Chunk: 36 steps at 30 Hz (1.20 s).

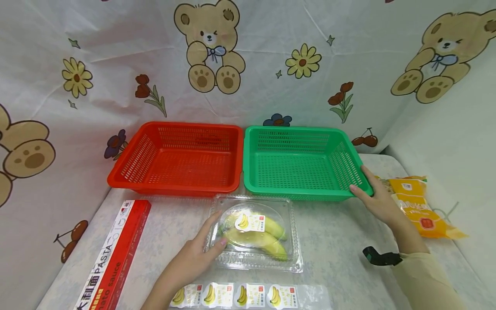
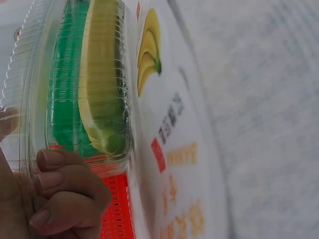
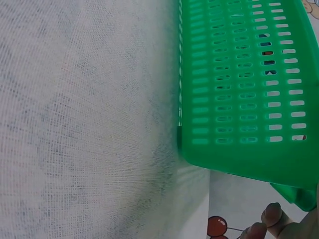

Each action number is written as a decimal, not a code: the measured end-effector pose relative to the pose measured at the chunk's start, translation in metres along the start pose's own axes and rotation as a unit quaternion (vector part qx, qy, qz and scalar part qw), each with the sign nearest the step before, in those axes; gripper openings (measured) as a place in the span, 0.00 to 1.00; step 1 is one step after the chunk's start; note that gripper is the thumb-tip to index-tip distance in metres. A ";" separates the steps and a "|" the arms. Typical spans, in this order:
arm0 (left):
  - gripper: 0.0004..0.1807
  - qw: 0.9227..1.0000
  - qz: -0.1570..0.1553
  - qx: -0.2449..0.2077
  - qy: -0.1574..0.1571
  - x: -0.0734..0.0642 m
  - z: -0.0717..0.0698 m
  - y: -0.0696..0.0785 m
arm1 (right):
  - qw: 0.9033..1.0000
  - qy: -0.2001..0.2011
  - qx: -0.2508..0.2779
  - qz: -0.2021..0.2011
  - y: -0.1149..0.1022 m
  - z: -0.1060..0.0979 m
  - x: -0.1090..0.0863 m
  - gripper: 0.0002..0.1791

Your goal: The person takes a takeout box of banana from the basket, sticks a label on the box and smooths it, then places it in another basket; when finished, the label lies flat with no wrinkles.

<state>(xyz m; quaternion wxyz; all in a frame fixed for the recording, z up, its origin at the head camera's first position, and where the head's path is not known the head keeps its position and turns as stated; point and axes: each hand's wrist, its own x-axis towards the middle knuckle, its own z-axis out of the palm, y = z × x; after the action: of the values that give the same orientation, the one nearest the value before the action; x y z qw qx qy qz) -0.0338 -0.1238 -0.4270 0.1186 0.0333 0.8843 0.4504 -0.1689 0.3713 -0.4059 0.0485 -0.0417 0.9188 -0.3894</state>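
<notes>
In the head view, a clear plastic box (image 1: 292, 254) with bananas (image 1: 253, 239) inside and a banana label (image 1: 252, 221) on its lid sits in front of the baskets. My left hand (image 1: 191, 254) grips its left side, thumb on the lid; the left wrist view shows curled fingertips (image 2: 52, 179) at the box's edge. At the right, my right hand (image 1: 379, 202) holds the front right corner of a green basket (image 1: 302, 194), thumb over the rim. The right wrist view shows the basket's slotted side (image 3: 234, 94) and part of that hand.
A red basket (image 1: 182, 188) stands left of the green one. On the left lies a long red and white pasta box (image 1: 116, 254). A strip of banana labels (image 1: 248, 296) lies at the front edge. A yellow packet (image 1: 420, 211) is by the right wall.
</notes>
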 end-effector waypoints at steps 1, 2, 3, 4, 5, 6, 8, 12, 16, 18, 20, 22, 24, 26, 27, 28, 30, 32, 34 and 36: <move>0.37 1.000 0.000 -0.006 -0.004 0.000 0.000 0.000 | 1.000 -0.002 0.002 0.003 0.000 0.000 0.000 0.45; 0.37 1.000 -0.001 -0.012 -0.007 -0.001 0.000 -0.001 | 1.000 -0.003 0.006 0.006 0.001 0.000 0.000 0.45; 0.37 1.000 -0.001 -0.018 -0.009 -0.001 0.000 -0.001 | 1.000 -0.005 0.009 0.009 0.001 0.000 0.000 0.45; 0.37 1.000 -0.003 -0.026 -0.013 -0.002 0.000 -0.001 | 1.000 -0.007 0.011 0.013 0.001 0.000 -0.001 0.46; 0.37 0.999 -0.003 -0.034 -0.017 -0.002 -0.001 -0.002 | 1.000 -0.007 0.012 0.016 0.001 0.000 -0.001 0.46; 0.36 0.999 -0.004 -0.043 -0.021 -0.003 -0.001 -0.002 | 1.000 -0.008 0.013 0.020 0.001 0.000 -0.001 0.46; 0.36 0.998 -0.005 -0.058 -0.027 -0.005 -0.002 -0.002 | 1.000 -0.008 0.014 0.021 0.001 -0.001 -0.001 0.46; 0.35 0.997 0.002 -0.071 -0.033 -0.006 -0.003 -0.003 | 1.000 -0.008 0.015 0.023 0.001 -0.001 -0.002 0.46; 0.37 0.998 0.004 -0.065 -0.025 -0.008 -0.003 -0.004 | 1.000 -0.007 0.012 0.025 0.002 0.000 -0.001 0.46; 0.38 0.998 0.001 -0.063 -0.022 -0.009 -0.004 -0.004 | 1.000 -0.007 0.012 0.027 0.002 0.000 -0.001 0.46; 0.38 0.998 -0.002 -0.058 -0.016 -0.010 -0.004 -0.004 | 1.000 -0.008 0.013 0.026 0.003 0.001 -0.001 0.46; 0.37 0.998 -0.008 -0.054 -0.015 -0.011 -0.004 -0.004 | 1.000 -0.006 0.012 0.025 0.003 0.002 0.000 0.45; 0.36 0.998 -0.018 -0.051 -0.017 -0.011 -0.005 -0.004 | 1.000 -0.004 0.014 0.023 0.004 0.002 0.000 0.45; 0.36 0.998 -0.028 -0.047 -0.019 -0.012 -0.005 -0.003 | 1.000 -0.001 0.016 0.020 0.003 0.002 0.000 0.45; 0.36 0.998 -0.033 -0.048 -0.022 -0.013 -0.005 -0.003 | 1.000 0.001 0.016 0.020 0.003 0.002 -0.001 0.45; 0.36 0.998 -0.038 -0.047 -0.024 -0.014 -0.006 -0.003 | 1.000 0.003 0.017 0.018 0.003 0.002 -0.001 0.45; 0.37 0.998 -0.039 -0.043 -0.024 -0.017 -0.006 -0.002 | 1.000 0.005 0.020 0.017 0.002 0.003 -0.002 0.45; 0.37 0.998 -0.038 -0.042 -0.025 -0.021 -0.006 -0.001 | 1.000 0.005 0.021 0.015 0.001 0.003 -0.002 0.45; 0.37 0.998 -0.034 -0.047 -0.033 -0.025 -0.006 -0.001 | 1.000 0.004 0.024 0.015 0.000 0.003 -0.003 0.46; 0.37 0.997 -0.027 -0.056 -0.045 -0.029 -0.006 0.000 | 1.000 0.001 0.027 0.014 0.000 0.002 -0.003 0.46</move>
<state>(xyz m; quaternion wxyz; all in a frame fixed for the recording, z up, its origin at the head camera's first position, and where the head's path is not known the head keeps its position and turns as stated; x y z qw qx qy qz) -0.0068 -0.1335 -0.4178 0.1725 0.0228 0.8522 0.4934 -0.1653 0.3702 -0.4071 0.0539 -0.0266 0.9086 -0.4133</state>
